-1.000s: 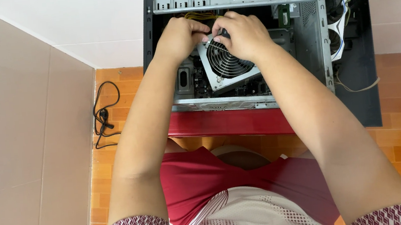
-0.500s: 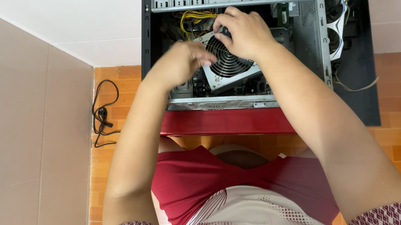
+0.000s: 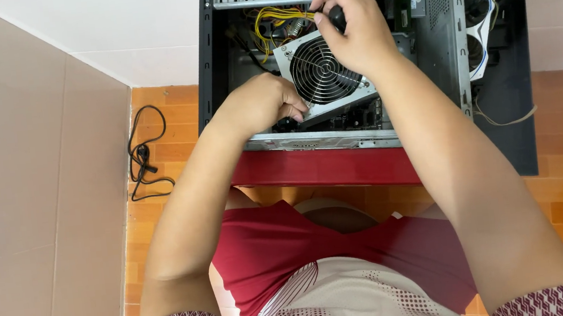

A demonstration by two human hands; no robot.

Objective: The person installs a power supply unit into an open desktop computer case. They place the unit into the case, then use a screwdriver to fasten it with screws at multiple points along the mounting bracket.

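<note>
An open computer case (image 3: 447, 43) lies on its side in front of me. Inside it sits a tilted grey power supply (image 3: 329, 80) with a round fan grille and a bundle of yellow wires (image 3: 274, 23) behind it. My left hand (image 3: 258, 104) grips the near left corner of the power supply. My right hand (image 3: 351, 29) rests on its far edge with the fingers closed round a dark knob-like part; what that part is I cannot tell.
A red stool edge (image 3: 324, 167) runs under the case. A black side panel (image 3: 507, 85) with a blue-and-white part (image 3: 479, 19) and loose cables lies to the right. A coiled black cable (image 3: 145, 155) sits on the orange tiled floor by the wall.
My left hand has come down from the far side of the power supply to its near left corner. The power supply now sits more tilted and the yellow wires show.
</note>
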